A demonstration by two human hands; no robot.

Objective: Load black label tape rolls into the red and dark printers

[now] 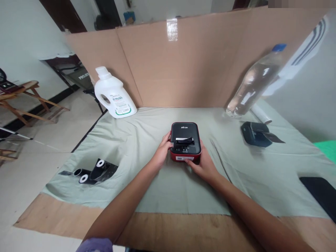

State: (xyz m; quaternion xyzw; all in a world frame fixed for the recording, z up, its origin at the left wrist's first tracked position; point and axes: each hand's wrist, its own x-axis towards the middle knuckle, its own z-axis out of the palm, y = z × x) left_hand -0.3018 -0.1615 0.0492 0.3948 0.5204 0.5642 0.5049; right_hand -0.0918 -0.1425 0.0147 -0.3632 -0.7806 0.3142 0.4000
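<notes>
Left hand (pixel 161 154) and right hand (pixel 204 166) clasp a white-labelled black-and-red device (pixel 183 132), with a labelled white jug (pixel 115 95) and “PROJE”-lettered chair (pixel 78 79) at ten o'clock, a bottle of clear liquid (pixel 252 86) at two.

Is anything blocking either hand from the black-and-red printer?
Nothing visible is: the left hand touches the left side of the black-and-red printer, and the right hand its right side, thumb at the front label.

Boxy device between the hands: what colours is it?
Device: black top, red sides; head view.
</notes>
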